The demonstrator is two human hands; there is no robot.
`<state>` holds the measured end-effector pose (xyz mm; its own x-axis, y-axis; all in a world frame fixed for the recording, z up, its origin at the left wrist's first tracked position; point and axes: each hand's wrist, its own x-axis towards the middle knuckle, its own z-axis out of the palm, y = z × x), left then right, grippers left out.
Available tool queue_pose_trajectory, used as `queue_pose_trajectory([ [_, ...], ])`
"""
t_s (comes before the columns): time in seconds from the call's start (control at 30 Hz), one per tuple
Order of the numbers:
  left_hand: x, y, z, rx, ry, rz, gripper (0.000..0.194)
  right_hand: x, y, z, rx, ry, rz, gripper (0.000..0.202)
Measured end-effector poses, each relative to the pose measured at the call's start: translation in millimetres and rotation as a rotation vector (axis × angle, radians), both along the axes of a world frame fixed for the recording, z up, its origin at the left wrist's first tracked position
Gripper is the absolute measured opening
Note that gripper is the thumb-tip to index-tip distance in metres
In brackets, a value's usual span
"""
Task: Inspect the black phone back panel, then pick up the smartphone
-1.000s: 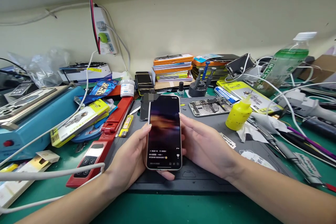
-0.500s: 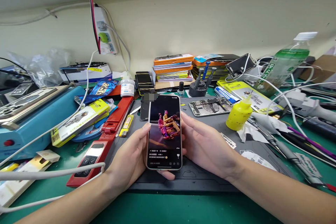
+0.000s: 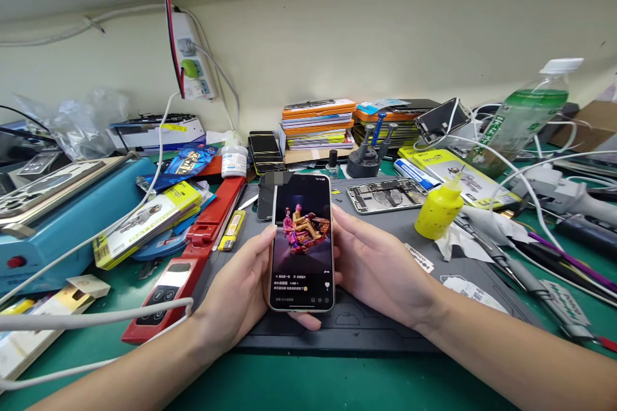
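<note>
lit phone (image 3: 302, 243), left hand (image 3: 241, 292), right hand (image 3: 380, 266)

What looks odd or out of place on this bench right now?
An opened phone lies behind the hands, back off and insides exposed. A green bottle at right leans tilted among white cables. The held phone looks intact, screen lit.

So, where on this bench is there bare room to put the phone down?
Bare grey mat shows right of the right hand, short of the white stickers, and green bench runs along the near edge between the forearms. Left, around the red tool, and right, past the yellow bottle, it is crowded.
</note>
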<state>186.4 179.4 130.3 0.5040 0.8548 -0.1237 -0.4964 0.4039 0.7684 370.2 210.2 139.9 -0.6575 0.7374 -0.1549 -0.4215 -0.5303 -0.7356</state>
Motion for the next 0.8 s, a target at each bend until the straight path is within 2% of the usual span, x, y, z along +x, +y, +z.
queue_pose_trajectory([
  [0.17, 1.0, 0.5, -0.3, 0.005, 0.004, -0.003, 0.050, 0.1, 0.7, 0.9, -0.007, -0.038, 0.001, 0.041],
  [0.6, 0.6, 0.2, 1.1, -0.012, 0.068, 0.011, 0.051, -0.3, 0.3, 1.3, -0.025, -0.040, -0.021, 0.037],
  [0.8, 5.4, 2.1, 4.7, -0.040, 0.133, 0.071, 0.047, -0.8, 0.5, 1.9, -0.018, -0.033, -0.013, 0.035],
])
